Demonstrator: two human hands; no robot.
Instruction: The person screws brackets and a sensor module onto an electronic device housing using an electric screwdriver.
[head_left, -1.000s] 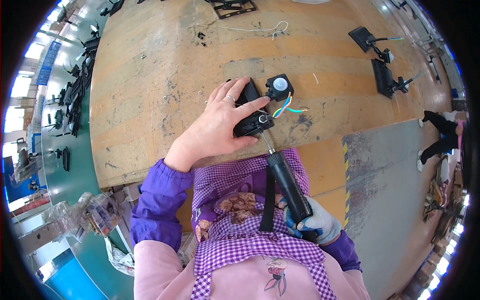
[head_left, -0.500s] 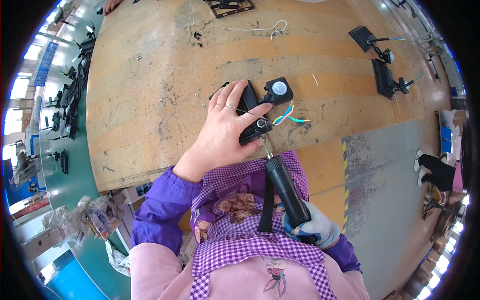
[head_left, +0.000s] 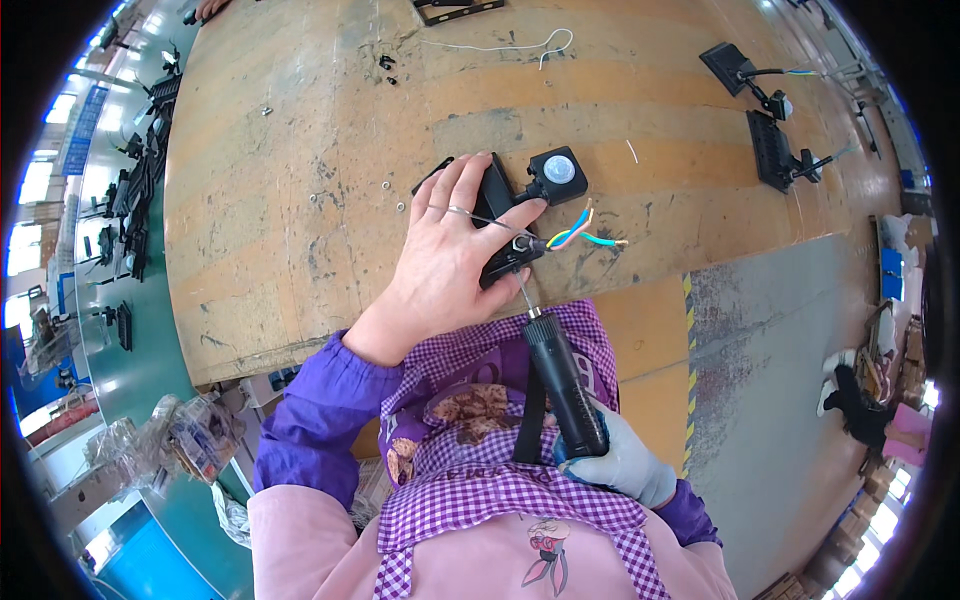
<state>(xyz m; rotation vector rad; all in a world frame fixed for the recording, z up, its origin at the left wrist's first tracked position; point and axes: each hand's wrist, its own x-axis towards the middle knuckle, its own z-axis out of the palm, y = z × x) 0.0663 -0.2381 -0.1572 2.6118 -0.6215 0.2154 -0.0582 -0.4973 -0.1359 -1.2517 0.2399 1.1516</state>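
Observation:
My bare left hand (head_left: pixel 440 250) presses over a black sensor floodlight (head_left: pixel 497 187) at the table's near edge, fingers spread across it and thumb at its near side. A boxy motion sensor (head_left: pixel 558 171) with a white dome sticks out to the right of my index finger. Twisted wires (head_left: pixel 575 238), blue, green-yellow and pinkish with bared ends, come out of the floodlight's cable end. In my gloved right hand (head_left: pixel 620 460) is a black electric screwdriver (head_left: pixel 565 380), tilted. Its bit reaches the floodlight's near edge by my left thumb; the exact contact point is hidden.
Two more sensor floodlights (head_left: pixel 770 150) lie at the table's right. Small black parts (head_left: pixel 388 68), several nuts (head_left: pixel 386 185) and a white cord (head_left: pixel 500 48) are scattered on the wooden table (head_left: pixel 290 130). Black lamps (head_left: pixel 135 190) line a green bench at left. A person (head_left: pixel 860 410) is at far right.
The screwdriver's rear end has swung slightly left, and my right hand now wraps it from the side. My left hand stays on the floodlight. The person at far right has shifted.

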